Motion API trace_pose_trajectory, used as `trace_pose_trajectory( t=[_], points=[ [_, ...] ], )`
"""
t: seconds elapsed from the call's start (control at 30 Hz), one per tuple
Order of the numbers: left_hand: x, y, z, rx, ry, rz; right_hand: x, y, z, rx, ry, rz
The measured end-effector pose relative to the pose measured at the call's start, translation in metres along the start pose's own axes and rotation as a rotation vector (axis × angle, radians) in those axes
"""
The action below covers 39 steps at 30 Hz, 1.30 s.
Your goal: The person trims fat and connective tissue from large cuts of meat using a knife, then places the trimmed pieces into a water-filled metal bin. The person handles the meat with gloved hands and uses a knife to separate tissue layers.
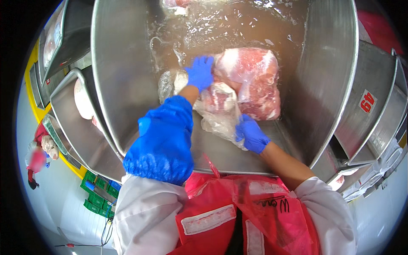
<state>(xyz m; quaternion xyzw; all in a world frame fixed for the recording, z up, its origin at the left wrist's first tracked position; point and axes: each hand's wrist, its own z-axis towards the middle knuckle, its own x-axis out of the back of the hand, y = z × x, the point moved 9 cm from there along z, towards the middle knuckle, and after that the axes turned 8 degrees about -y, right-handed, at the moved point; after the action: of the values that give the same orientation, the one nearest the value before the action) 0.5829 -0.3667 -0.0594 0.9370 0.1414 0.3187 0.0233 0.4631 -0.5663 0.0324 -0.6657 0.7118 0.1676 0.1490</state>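
Note:
A large pink slab of raw meat (259,83) with white fat lies at the near end of a deep metal tub (225,157). Against its left side is a smaller piece of meat (220,100), partly covered by clear plastic film (216,121). My left hand (199,73), in a blue glove, rests with fingers spread beside the slab, over the film-wrapped piece. My right hand (253,135), also blue-gloved, is closed on the film's near right edge. More crumpled film (165,87) shows left of my left wrist.
Brownish, glistening liquid (238,25) fills the tub's far part, where another piece of meat (175,4) shows at the edge. High metal walls (327,76) rise on both sides. More metal bins (74,102) stand alongside. Green crates (100,191) and a person (37,157) are at the left.

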Motion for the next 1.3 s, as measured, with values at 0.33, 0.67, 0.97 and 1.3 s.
trace_pose_trajectory(
  t=[0.33,0.67,0.97,1.3],
  points=[
    [-0.055,0.158,-0.132,0.011,-0.647,-1.208,-0.02,-0.036,-0.091,0.226,0.09,-0.365],
    [-0.042,0.05,-0.132,-0.22,-0.32,-1.357,-0.046,-0.062,-0.098,0.36,-0.027,-1.047],
    [0.037,0.029,-0.196,-0.371,-0.028,-0.513,-0.06,-0.098,-0.027,0.707,-0.007,-1.487],
    [0.044,-0.086,-0.194,-0.123,-0.093,-0.479,-0.111,-0.045,0.142,0.108,-0.173,-1.808]
  ],
)
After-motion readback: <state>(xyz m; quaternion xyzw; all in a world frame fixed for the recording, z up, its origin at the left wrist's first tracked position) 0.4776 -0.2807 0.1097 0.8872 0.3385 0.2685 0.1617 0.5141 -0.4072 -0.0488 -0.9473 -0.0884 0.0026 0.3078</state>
